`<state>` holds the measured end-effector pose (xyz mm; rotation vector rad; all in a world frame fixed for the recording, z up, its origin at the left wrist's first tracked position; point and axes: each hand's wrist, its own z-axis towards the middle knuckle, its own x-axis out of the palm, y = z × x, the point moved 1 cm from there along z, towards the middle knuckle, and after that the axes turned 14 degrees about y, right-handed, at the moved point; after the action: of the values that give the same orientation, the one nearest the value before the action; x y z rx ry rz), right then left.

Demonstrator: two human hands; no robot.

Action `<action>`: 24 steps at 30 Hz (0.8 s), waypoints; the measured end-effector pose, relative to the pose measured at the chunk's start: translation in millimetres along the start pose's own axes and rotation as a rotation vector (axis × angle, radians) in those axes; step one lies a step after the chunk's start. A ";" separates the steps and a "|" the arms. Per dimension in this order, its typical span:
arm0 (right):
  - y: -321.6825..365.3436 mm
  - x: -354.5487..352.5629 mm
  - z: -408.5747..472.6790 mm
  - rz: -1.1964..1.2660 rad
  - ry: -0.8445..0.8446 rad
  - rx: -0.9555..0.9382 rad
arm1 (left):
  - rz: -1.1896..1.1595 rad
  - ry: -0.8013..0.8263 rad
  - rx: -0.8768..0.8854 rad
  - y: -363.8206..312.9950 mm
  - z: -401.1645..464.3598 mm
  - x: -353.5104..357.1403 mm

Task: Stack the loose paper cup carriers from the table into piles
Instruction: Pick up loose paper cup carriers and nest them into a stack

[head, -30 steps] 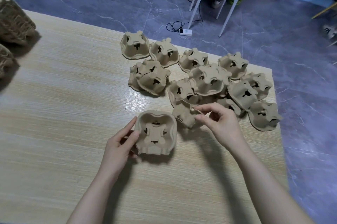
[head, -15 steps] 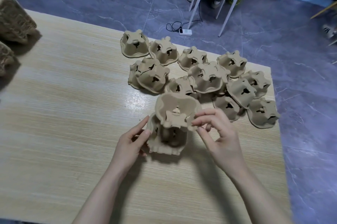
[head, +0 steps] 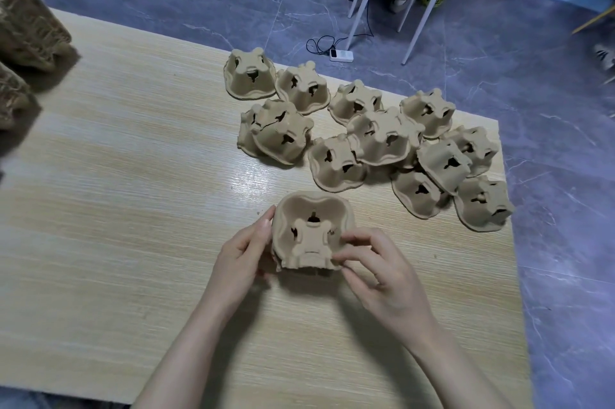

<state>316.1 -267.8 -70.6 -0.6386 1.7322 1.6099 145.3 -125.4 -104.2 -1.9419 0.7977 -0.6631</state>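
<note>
At the far left edge of the bench (head: 133, 208) we see tall piles (head: 26, 19) of brown pulp carriers already made, well apart from our hands. Nearer the middle, our left hand (head: 241, 257) presses its fingers against the left wall of the stack (head: 311, 235) we are building; its grip is closed lightly on that side. The stack sits open side up on the bench, just in front of us, a carrier nested into the one below, though how many lie in it we cannot tell. Our right hand (head: 376, 270) pinches the stack's near right rim between thumb and fingers, a narrow grip holding the top carrier.

The stack lies directly between both hands, so we judge that seating it needs only a downward press. The loose carriers (head: 382, 139) lie upside down beyond and to the right, overlapping in a heap; the nearest one (head: 334, 163) is closer to the right hand. They look light, thin-walled and easily crushed.
</note>
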 end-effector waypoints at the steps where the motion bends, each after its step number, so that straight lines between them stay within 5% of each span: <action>1: 0.6 0.8 -0.8 0.006 0.004 0.013 | -0.010 0.000 -0.002 -0.2 0.0 -0.1; 13: 1.1 16.1 -6.8 0.174 0.044 0.102 | 0.004 0.004 -0.032 7.8 1.3 -8.0; 20: -9.7 -17.3 35.8 -0.015 -0.088 0.071 | 0.016 0.023 -0.011 7.9 2.1 -8.9; 24: -33.4 -57.4 84.1 -0.131 -0.210 0.231 | 0.023 0.034 0.001 10.2 1.4 -9.0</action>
<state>390.7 -193.8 -49.6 -0.4441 1.6531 1.3137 137.8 -121.8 -115.0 -1.9222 0.8389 -0.6848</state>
